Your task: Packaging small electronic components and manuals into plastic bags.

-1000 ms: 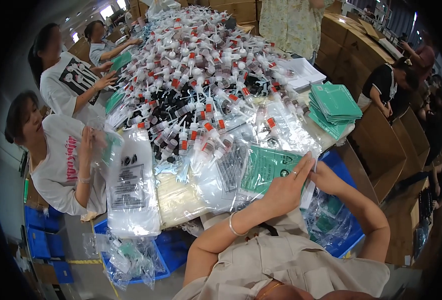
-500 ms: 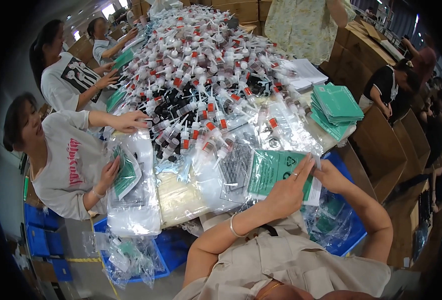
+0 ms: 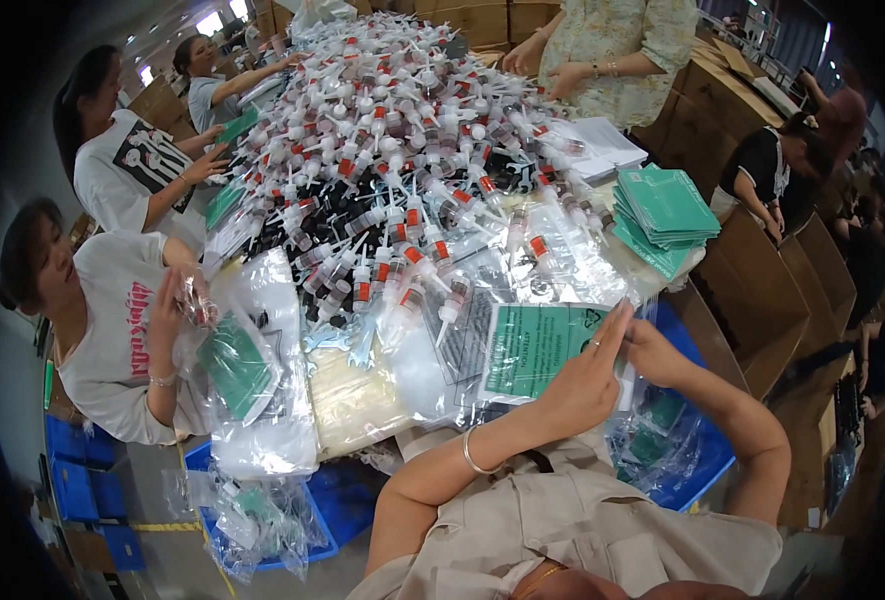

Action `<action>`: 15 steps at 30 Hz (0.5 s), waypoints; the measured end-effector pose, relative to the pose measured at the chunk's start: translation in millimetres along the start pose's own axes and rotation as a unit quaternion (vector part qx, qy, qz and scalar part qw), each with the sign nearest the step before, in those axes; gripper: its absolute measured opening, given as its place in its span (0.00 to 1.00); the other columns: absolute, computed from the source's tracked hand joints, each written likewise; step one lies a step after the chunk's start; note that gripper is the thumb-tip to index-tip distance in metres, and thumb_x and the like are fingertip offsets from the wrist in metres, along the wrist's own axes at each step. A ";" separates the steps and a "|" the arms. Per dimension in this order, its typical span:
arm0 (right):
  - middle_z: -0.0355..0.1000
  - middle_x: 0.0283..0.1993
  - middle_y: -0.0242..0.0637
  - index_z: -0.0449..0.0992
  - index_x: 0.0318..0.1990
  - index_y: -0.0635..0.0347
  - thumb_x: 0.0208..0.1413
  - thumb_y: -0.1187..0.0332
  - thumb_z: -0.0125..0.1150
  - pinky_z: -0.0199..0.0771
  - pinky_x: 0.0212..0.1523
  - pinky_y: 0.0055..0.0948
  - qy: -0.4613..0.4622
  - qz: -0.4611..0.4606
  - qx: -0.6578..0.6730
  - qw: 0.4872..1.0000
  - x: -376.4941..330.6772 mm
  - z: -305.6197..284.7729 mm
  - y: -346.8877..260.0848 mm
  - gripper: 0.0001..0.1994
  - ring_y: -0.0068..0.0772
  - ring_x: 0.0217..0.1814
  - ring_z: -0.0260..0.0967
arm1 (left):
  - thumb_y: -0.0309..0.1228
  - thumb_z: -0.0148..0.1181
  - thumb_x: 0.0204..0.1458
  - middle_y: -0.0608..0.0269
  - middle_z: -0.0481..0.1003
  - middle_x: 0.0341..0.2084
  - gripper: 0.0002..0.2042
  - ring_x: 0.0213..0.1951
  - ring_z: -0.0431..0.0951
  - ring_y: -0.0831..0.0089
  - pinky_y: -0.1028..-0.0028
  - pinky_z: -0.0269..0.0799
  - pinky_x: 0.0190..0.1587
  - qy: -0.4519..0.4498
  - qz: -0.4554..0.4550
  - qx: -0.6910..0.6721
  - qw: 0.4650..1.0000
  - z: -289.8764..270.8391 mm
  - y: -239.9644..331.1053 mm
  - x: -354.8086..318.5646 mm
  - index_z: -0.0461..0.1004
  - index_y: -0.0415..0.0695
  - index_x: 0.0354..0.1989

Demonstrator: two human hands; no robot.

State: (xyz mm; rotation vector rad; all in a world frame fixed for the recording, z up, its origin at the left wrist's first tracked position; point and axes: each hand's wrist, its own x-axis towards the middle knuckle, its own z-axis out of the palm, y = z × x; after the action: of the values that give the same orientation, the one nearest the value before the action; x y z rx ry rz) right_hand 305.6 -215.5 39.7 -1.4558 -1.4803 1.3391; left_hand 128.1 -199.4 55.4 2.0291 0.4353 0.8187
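A green printed booklet (image 3: 530, 350) with a white margin lies in front of me on clear plastic bags (image 3: 433, 385). My left hand (image 3: 591, 368) rests flat on its right part, fingers stretched out and held together, with a ring on one finger. At the booklet's right edge my right hand (image 3: 655, 352) is closed, its fingers curled in a pinch; the exact grip is partly hidden behind my left hand. Just beyond the booklet, small bottles (image 3: 453, 300) with white nozzle caps and red-and-dark labels lie on the bags, at the near edge of a large heap.
Open-end wrenches (image 3: 361, 342) lie left of the bags. Green booklets (image 3: 668, 205) are stacked at the right, near white sheets (image 3: 603, 145). Blue bins (image 3: 688, 475) hold filled bags below the table edge. Co-workers stand left and across; one (image 3: 113, 340) holds a bagged green booklet.
The near-left co-worker's hand has come back from the heap to the bag, holding something small. The person across now shows both hands. My hands and the booklet have barely shifted.
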 end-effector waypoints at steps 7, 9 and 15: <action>0.70 0.43 0.41 0.69 0.44 0.68 0.55 0.69 0.51 0.67 0.46 0.32 -0.047 0.038 -0.098 0.993 53.9 33.5 -9.1 0.13 0.30 0.43 0.68 | 0.16 0.43 0.41 0.40 0.51 0.61 0.38 0.56 0.61 0.44 0.58 0.62 0.51 0.057 0.018 0.025 0.998 -2.0 -14.3 -3.5 0.38 0.40 0.65; 0.72 0.38 0.42 0.69 0.44 0.69 0.57 0.66 0.51 0.71 0.43 0.30 -0.273 0.029 -0.315 0.909 60.5 4.2 -21.5 0.14 0.31 0.39 0.72 | 0.16 0.43 0.41 0.41 0.52 0.61 0.38 0.55 0.62 0.44 0.59 0.64 0.50 0.059 -0.018 0.025 0.998 -16.2 -25.5 -9.6 0.39 0.40 0.65; 0.73 0.28 0.39 0.71 0.34 0.69 0.57 0.68 0.53 0.72 0.25 0.23 -0.058 -0.027 -0.206 0.976 74.8 -11.3 -95.0 0.10 0.24 0.23 0.72 | 0.17 0.45 0.41 0.42 0.56 0.59 0.36 0.48 0.69 0.46 0.61 0.71 0.41 0.161 -0.066 0.205 0.963 -23.5 -101.4 -34.2 0.45 0.42 0.64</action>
State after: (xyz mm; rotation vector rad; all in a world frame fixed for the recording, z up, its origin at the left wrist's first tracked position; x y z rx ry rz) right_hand 276.2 -127.2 117.8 -1.5918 -1.9476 1.1441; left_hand 87.6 -149.0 -33.0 2.2112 0.9849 1.0460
